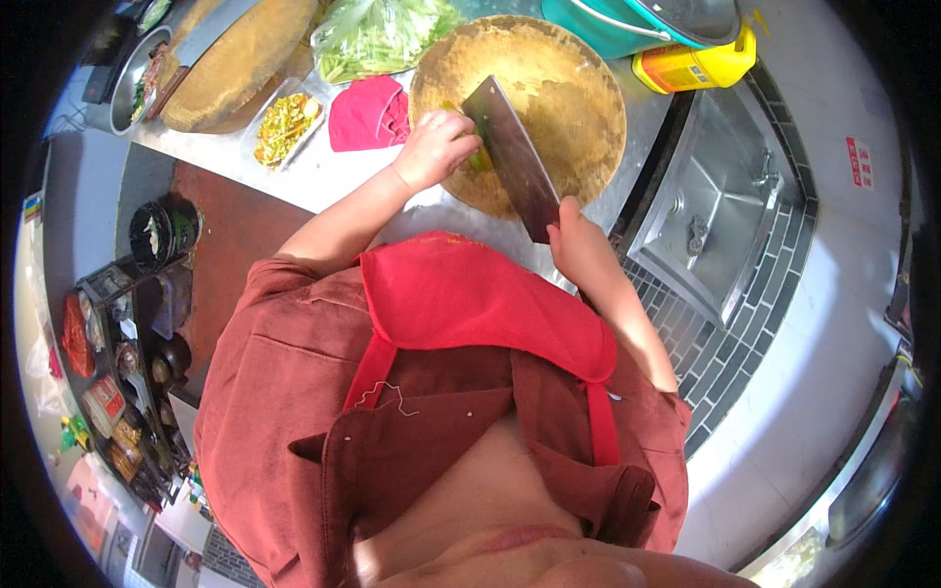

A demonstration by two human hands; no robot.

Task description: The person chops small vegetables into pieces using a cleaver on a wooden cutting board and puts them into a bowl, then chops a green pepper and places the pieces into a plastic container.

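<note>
A round wooden chopping block (581,103) stands on the metal counter in front of me. My right hand (577,239) grips the handle end of a cleaver (511,151), whose broad blade slants up and left across the block. At the block's left side my left hand (437,147) has curled fingers over green vegetable pieces (481,158), close beside the blade. The pieces lie partly under my fingers and against the cleaver, so their full shape is hidden. A folded red cloth (367,114) lies left of the block, near my left wrist.
A clear bag of cut green vegetables (382,37), a tray of chopped vegetables (288,128), a second wooden block (242,66) and a metal bowl (121,95) occupy the counter's left. A teal bucket (610,33) and yellow jug (695,66) stand at the right, above a steel sink (717,213).
</note>
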